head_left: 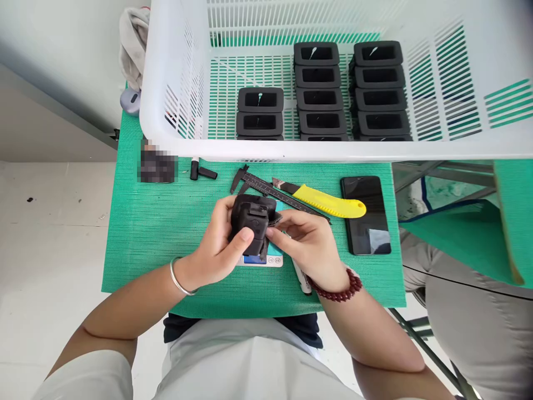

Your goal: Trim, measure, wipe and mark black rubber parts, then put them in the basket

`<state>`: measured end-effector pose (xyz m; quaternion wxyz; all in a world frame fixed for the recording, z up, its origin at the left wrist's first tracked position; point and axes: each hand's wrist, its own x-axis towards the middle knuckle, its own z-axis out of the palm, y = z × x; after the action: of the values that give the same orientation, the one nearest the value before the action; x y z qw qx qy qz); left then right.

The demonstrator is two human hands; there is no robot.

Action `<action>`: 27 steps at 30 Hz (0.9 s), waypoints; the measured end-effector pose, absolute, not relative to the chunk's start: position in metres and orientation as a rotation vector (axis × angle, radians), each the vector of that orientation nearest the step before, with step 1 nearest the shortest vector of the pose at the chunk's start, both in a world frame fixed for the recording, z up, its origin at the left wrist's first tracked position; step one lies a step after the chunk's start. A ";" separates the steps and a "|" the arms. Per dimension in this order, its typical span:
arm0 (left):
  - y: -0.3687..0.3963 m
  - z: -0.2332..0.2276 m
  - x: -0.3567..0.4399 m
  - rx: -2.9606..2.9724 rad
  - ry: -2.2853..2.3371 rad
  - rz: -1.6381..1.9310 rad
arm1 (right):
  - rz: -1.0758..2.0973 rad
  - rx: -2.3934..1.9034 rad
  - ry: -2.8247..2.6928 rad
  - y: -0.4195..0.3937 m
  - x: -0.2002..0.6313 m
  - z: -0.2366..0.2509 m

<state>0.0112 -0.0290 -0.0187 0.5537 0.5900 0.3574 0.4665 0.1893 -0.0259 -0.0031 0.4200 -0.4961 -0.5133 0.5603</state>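
A black moulded plastic part is held up over the green mat, near the middle of the table. My left hand wraps round its left side, the thumb lying across the front. On the opposite side my right hand pinches the part's right edge, where a thin dark flap or strip shows between thumb and fingers. Just beyond the hands lie a dark vernier caliper and a yellow-handled utility knife. Partly hidden beneath them are a white-and-blue card or device and a white marker.
A white plastic basket fills the table's far side, with stacked black rectangular frames inside. A black phone lies at right, small black pieces at left. Another person's clothed leg is beyond the table's right edge.
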 end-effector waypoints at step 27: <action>-0.029 -0.019 0.010 1.383 0.784 0.986 | 1.125 -1.385 -1.318 -0.026 0.197 -0.005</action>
<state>0.0101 -0.0289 -0.0193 0.5936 0.5951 0.3372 0.4240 0.1967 -0.0256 -0.0054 0.4453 -0.5590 -0.5319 0.4541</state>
